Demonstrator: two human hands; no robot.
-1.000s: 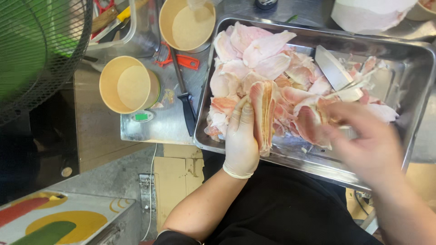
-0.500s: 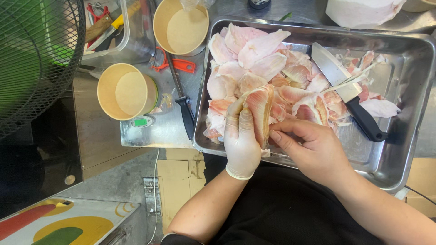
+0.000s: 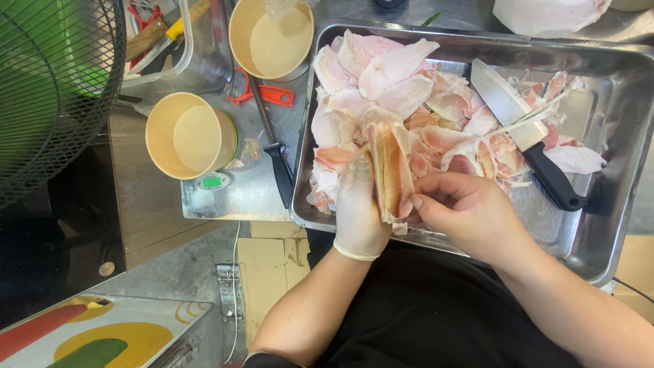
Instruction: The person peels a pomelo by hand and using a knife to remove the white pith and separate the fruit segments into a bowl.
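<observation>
We hold the peel (image 3: pixel 392 170) upright over the tray (image 3: pixel 613 75), left hand (image 3: pixel 357 211) closed round it, right hand (image 3: pixel 470 211) pinching its lower edge, and should probably keep the grip firm, well clear of the knife (image 3: pixel 524 133).

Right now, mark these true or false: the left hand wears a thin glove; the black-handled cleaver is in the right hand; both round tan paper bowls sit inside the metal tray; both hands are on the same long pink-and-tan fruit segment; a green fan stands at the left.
1. True: the left hand wears a thin pale glove.
2. False: the black-handled cleaver lies in the steel tray; the bare right hand is off it.
3. False: both tan paper bowls sit outside the tray.
4. True: both hands grip the long pink-and-tan fruit segment.
5. True: green caged fan at left.
</observation>
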